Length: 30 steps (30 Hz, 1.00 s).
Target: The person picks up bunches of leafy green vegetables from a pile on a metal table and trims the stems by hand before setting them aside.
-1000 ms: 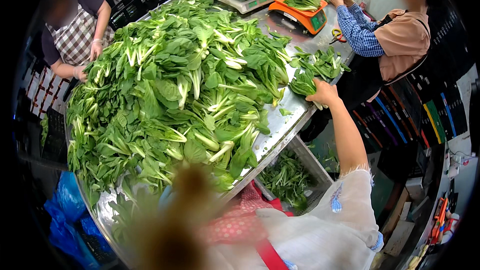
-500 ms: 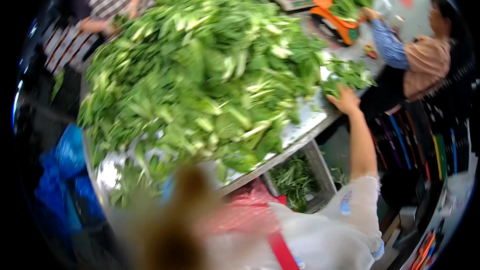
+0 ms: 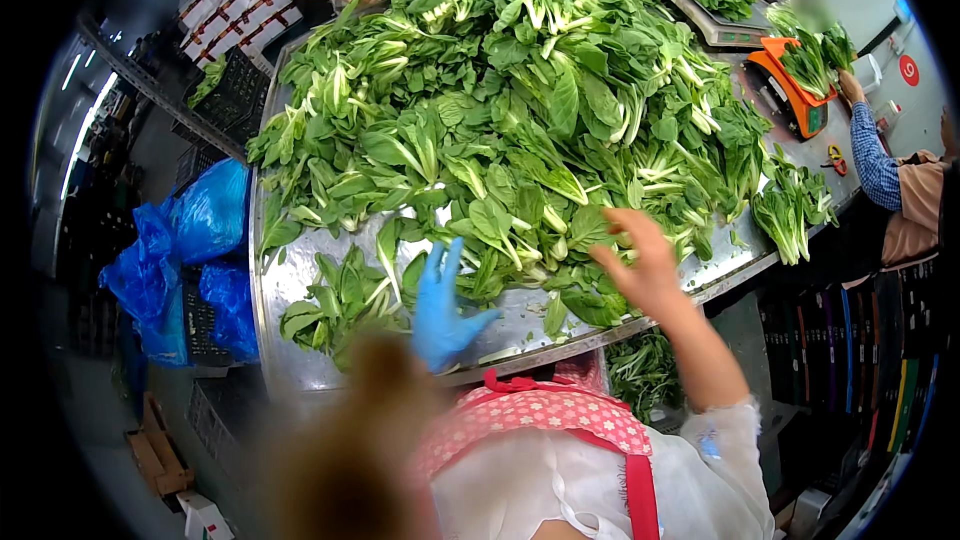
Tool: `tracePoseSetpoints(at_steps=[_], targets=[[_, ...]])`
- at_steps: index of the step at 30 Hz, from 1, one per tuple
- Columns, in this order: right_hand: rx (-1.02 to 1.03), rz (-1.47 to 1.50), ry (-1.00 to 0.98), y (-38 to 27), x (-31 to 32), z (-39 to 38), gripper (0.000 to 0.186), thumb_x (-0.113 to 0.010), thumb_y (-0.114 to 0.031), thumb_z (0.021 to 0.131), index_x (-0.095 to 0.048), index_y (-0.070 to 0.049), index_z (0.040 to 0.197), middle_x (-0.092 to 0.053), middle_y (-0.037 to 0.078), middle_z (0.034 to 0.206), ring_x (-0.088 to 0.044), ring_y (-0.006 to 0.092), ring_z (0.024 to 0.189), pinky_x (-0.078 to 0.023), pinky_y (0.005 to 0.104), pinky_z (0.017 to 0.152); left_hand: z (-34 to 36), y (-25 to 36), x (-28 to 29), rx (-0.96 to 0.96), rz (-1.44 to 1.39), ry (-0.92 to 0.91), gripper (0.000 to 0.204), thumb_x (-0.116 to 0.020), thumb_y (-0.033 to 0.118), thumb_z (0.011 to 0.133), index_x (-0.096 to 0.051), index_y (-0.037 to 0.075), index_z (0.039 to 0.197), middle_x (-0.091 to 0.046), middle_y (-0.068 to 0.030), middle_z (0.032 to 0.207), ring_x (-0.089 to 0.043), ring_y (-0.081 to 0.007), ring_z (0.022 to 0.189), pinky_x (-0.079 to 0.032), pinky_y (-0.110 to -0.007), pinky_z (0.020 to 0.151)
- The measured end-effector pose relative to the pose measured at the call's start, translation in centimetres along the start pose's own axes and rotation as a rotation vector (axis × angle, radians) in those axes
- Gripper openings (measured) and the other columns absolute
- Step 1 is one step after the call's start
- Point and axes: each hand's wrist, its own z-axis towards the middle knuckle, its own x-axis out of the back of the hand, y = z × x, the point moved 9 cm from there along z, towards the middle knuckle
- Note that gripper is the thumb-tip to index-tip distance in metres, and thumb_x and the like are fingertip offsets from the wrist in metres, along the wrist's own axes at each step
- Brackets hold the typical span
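A large heap of leafy greens [image 3: 520, 130] with pale stalks spreads over a metal table [image 3: 310, 270]. My left hand [image 3: 442, 315], in a blue glove, has its fingers spread and holds nothing. It is over the near edge of the table, beside a small loose clump of greens [image 3: 345, 305]. My bare right hand [image 3: 645, 265] hovers at the heap's near right side, fingers apart and bent a little, with nothing in it. Further right, a separate bunch of greens [image 3: 790, 215] lies at the table's edge.
An orange scale [image 3: 785, 80] holds greens under a co-worker's hand [image 3: 850, 88]; scissors [image 3: 836, 160] lie near it. A flat scale [image 3: 725, 30] stands behind. Two people work across the table. Blue bags [image 3: 205, 215] are at left; a crate of greens [image 3: 640, 370] sits below the edge.
My right hand has left the separate bunch at the right and moved left to the heap's near side. My left glove, barely visible before, now shows spread. The view has shifted.
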Motion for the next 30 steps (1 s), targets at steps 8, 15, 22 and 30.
tracePoseSetpoints(at_steps=[8, 15, 22, 30], targets=[[0.335, 0.044, -0.215, -8.5, -11.2, -2.6, 0.027, -0.066, -0.019, 0.079, -0.062, -0.009, 0.104, -0.059, 0.008, 0.115, -0.052, 0.0228, 0.112, -0.028, 0.0456, 0.102, 2.1, -3.7, -2.7, -0.194, 0.136, -0.014, 0.043, -0.065, 0.008, 0.069, -0.055, 0.010, 0.111, -0.051, -0.0210, 0.115, -0.050, -0.0380, 0.104, -0.041, -0.044, 0.090], [-0.021, 0.021, 0.162, -2.0, -6.1, -4.1, 0.028, -0.069, -0.013, 0.075, -0.061, -0.005, 0.100, -0.063, 0.010, 0.096, -0.059, 0.0246, 0.089, -0.041, 0.0382, 0.084, -1.7, -8.2, 7.1, -0.046, 0.237, 0.161, 0.054, -0.068, 0.007, 0.066, -0.051, 0.010, 0.118, -0.048, -0.0220, 0.120, -0.047, -0.0383, 0.109, -0.040, -0.042, 0.093], [-0.124, 0.081, -0.026, -1.7, -12.2, -2.6, 0.032, -0.066, -0.009, 0.072, -0.060, -0.007, 0.103, -0.056, 0.011, 0.092, -0.053, 0.0283, 0.084, -0.043, 0.0369, 0.074, 3.2, -0.5, -2.0, -0.194, 0.117, -0.053, 0.074, -0.073, 0.015, 0.065, -0.041, 0.013, 0.133, -0.044, -0.0227, 0.124, -0.045, -0.0394, 0.112, -0.039, -0.042, 0.095], [0.288, 0.025, -0.238, -6.6, -10.2, -6.1, 0.028, -0.065, -0.006, 0.070, -0.063, -0.010, 0.097, -0.057, 0.009, 0.098, -0.054, 0.0275, 0.090, -0.039, 0.0398, 0.080, -0.3, -8.8, 3.6, -0.151, 0.351, -0.027, 0.023, -0.065, 0.014, 0.073, -0.061, 0.013, 0.096, -0.053, -0.0152, 0.096, -0.051, -0.0330, 0.091, -0.041, -0.043, 0.078]])
